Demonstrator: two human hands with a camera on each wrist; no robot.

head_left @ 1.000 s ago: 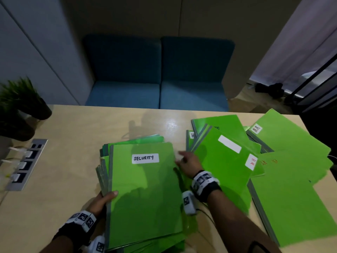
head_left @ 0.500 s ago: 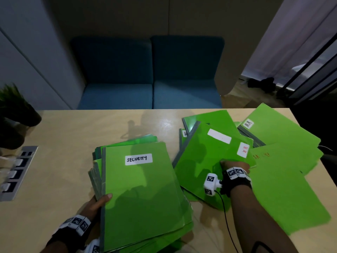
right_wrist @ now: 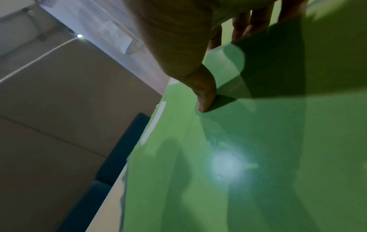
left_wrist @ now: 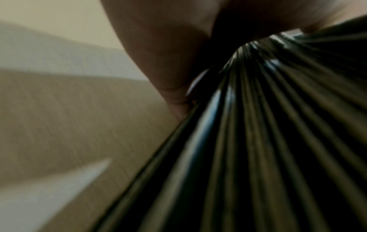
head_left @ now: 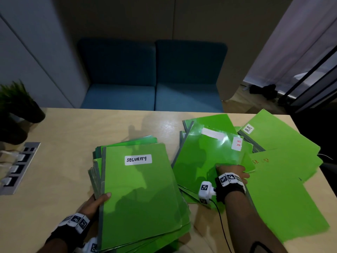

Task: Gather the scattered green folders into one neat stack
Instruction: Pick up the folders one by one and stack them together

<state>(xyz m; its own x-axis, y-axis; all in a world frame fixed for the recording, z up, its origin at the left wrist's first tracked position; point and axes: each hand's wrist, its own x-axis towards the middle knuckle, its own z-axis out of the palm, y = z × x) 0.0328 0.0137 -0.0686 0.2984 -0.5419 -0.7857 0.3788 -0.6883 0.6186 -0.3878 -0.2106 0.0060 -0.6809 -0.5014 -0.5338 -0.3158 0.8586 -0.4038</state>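
Since the earlier frame the right hand (head_left: pixel 232 171) has shifted from the stack (head_left: pixel 140 194) to the loose folder (head_left: pixel 206 157); left hand (head_left: pixel 94 203) grips the stack's spine edge on the bench (head_left: pixel 63 161). Only the right wrist view shows the thumb (right_wrist: pixel 204 97) atop that folder, fingers (right_wrist: pixel 256 22) beneath, pinching it.

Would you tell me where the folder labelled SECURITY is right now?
In the head view, the SECURITY folder tops the stack left of centre on the table, its left edge gripped by the left hand.
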